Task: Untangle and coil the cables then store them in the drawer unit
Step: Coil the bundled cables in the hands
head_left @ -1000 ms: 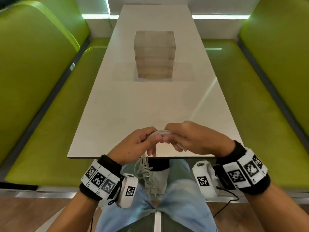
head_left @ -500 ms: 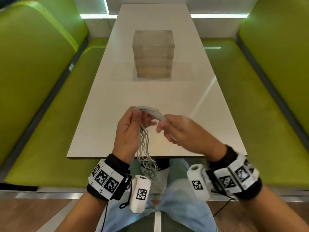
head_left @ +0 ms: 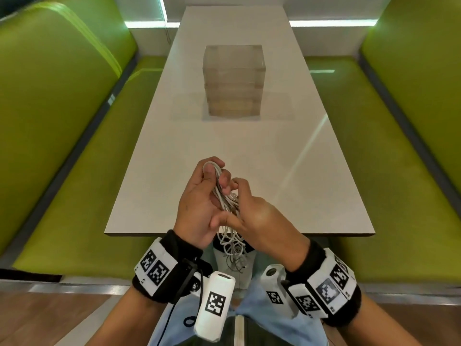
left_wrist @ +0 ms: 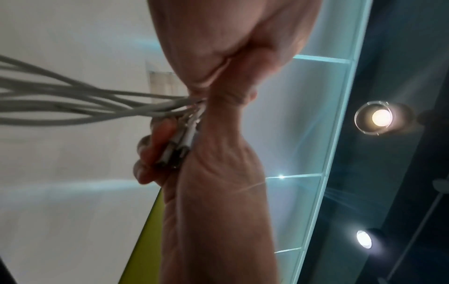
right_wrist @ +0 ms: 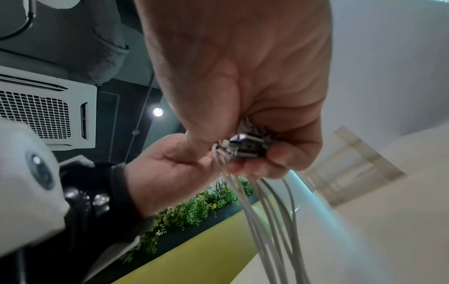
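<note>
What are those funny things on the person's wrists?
Both arms are bare. Each wrist wears a black band wrapped with a white strap printed with black-and-white square codes. A small white camera pod with its own code hangs under each wrist, and a thin black wire dangles from the left one.

We wear black wristbands on both wrists, each wrapped by a white band with black square markers. White capsule-shaped cameras with one marker each hang under the wrists, thin black cables trailing. Light blue jeans cover our legs.
</note>
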Demonstrator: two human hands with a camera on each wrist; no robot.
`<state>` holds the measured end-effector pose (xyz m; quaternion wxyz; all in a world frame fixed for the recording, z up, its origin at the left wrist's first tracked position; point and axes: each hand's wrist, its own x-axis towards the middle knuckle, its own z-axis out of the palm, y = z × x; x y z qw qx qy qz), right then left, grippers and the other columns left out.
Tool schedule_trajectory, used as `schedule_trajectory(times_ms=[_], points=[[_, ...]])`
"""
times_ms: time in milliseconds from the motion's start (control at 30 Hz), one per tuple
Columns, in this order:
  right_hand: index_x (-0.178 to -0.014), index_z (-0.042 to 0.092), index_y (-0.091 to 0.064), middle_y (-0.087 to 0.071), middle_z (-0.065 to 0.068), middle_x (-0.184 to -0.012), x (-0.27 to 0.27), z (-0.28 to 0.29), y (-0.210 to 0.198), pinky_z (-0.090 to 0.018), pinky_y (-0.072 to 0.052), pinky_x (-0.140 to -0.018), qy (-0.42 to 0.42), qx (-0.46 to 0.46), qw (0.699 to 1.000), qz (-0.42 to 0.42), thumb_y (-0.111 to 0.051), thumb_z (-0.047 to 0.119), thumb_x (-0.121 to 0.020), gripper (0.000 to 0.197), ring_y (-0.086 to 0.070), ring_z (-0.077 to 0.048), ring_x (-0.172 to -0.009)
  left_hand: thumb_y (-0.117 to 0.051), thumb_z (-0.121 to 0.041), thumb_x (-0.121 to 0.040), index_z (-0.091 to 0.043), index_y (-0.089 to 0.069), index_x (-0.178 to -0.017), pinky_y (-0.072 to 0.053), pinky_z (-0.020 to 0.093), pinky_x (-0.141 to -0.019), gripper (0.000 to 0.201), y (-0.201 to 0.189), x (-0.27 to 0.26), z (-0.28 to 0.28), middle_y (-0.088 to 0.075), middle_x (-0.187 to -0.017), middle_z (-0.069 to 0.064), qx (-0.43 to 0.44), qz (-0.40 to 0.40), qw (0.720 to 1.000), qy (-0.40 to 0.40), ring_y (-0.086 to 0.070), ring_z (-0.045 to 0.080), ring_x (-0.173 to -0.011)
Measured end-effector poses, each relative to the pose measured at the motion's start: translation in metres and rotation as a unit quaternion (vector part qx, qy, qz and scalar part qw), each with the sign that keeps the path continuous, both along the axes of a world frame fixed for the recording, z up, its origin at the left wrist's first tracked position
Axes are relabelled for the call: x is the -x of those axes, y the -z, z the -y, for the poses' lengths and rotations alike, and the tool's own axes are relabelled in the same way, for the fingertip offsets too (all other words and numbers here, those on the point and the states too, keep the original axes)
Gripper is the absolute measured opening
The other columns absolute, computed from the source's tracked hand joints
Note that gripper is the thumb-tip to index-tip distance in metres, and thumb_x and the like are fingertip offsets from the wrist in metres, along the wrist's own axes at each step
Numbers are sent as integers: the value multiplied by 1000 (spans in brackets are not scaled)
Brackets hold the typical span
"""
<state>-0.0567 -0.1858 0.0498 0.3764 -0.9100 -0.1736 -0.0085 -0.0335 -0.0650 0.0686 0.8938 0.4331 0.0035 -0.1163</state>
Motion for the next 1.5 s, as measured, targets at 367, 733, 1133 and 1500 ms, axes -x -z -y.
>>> schedule_trajectory(times_ms=[367,733,1133,1500], points=[[-90,7,-58,-58,8,-68,-5,1,13,-24,-45,-67,-81,-187,972,-120,-49,25,-97,22,-53,-8,-62,-43,-48,-91,-14,-49,-82,-37,25,-64,36,-7,-4,-14,-35,-58,-4,15,-26,999,37,-35,10,-53],[-79,1,-53,-54,-5,-63,-1,5,11,-31,-50,-61,-78,-287,939,-174,-40,15,-99,28,-54,-16,-54,-60,-63,-77,-16,-58,-107,-54,35,-75,57,14,-4,-20,-66,-88,3,-125,79,984,95,-64,20,-80],[-84,9,-47,-48,1,-61,-23,20,-25,-37,-42,-59,-15,-584,783,-215,-42,31,-92,24,-48,-17,-57,-47,-36,-93,-12,-53,-75,-26,17,-43,30,41,11,-1,-33,-48,-12,-221,81,954,187,-27,5,-41],[-80,10,-48,-41,3,-55,-24,27,-31,-29,-45,-59,1,-601,768,-221,-41,30,-93,25,-37,-14,-52,-50,-56,-82,-19,-44,-56,-20,20,-39,46,39,14,-9,-31,-42,-6,-250,48,937,239,-23,9,-36]])
